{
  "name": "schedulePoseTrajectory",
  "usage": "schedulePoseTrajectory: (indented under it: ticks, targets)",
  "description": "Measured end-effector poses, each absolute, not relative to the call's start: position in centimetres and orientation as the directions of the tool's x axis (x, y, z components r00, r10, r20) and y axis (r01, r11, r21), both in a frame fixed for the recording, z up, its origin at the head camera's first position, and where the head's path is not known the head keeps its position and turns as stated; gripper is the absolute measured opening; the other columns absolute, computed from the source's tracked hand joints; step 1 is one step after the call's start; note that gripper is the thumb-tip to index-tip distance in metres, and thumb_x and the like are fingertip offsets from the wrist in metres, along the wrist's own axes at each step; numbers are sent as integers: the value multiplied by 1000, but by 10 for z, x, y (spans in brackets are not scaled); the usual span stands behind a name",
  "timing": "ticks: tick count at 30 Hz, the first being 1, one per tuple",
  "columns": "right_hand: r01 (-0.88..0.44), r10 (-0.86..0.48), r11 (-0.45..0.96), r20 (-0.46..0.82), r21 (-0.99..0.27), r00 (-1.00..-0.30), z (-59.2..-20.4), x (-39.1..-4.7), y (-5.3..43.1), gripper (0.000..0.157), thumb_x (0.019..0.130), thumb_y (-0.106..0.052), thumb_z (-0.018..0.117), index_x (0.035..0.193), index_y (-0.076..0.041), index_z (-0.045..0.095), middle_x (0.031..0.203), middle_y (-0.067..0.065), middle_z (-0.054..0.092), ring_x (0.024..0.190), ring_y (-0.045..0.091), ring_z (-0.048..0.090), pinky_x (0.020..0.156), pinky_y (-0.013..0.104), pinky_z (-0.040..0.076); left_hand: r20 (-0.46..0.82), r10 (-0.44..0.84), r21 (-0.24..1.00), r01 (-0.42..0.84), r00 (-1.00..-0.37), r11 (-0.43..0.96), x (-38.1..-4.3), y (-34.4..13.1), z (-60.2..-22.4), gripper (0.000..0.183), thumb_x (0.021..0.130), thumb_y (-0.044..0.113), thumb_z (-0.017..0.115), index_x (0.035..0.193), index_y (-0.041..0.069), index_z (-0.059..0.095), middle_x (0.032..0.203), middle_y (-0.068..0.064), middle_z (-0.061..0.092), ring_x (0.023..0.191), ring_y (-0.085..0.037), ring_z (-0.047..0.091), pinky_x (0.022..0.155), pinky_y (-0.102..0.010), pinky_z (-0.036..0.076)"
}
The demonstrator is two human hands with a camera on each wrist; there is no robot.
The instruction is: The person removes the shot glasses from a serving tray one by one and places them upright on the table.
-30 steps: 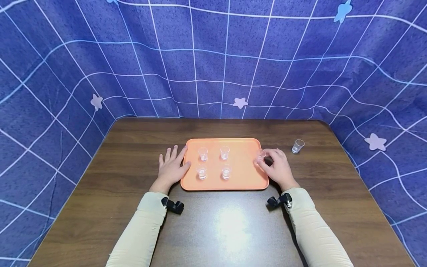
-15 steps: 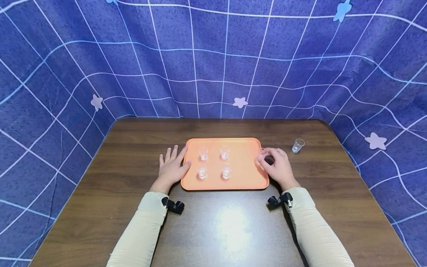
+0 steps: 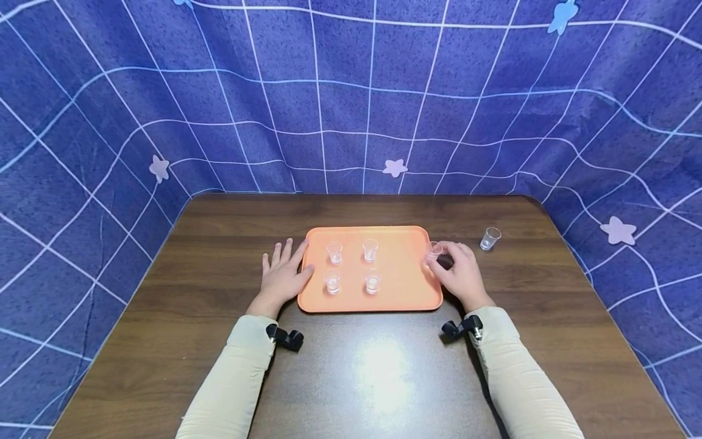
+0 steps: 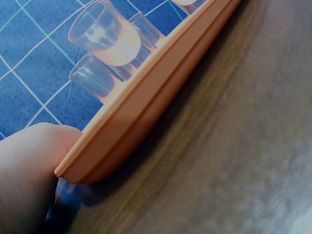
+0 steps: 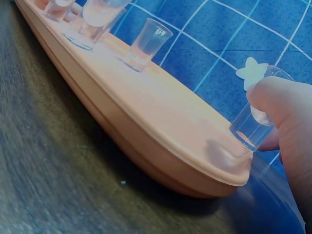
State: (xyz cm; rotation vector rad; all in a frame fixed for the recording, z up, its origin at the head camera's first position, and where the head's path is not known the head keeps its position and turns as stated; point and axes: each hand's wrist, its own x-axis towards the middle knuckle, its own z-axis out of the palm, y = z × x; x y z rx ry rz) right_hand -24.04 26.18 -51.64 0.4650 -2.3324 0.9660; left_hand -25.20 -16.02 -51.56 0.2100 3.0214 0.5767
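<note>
My right hand pinches a clear shot glass between thumb and fingers at the right edge of an orange tray. In the right wrist view this glass is slightly tilted, its base close over the tray's rim, with some liquid inside; the thumb covers part of it. My left hand lies with spread fingers at the tray's left edge, thumb over the rim. Several more shot glasses stand upright on the left and middle of the tray, among them a front one with clear liquid.
Another shot glass stands on the brown wooden table, right of the tray and beyond my right hand. A blue curtain with white grid lines and stars hangs behind the table and along its sides.
My right hand has shifted slightly right and away from me with the pinched shot glass, from over the tray toward its right rim. My left hand stays in place.
</note>
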Motion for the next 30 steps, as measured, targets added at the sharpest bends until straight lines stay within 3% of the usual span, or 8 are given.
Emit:
schedulePoseTrajectory:
  ticks: [30]
  targets:
    - [-429,-9,678,577,-597,-817,-514,-240,268,29,80,-22,80,99,-5,68,90,14,70,90,33,61,85,46,44,-38,143,383,118,-989,916,-253,-160,-516,72,100,56,41,163,32,17,169,-16,7,154,-41,-5,116,-66,-11]
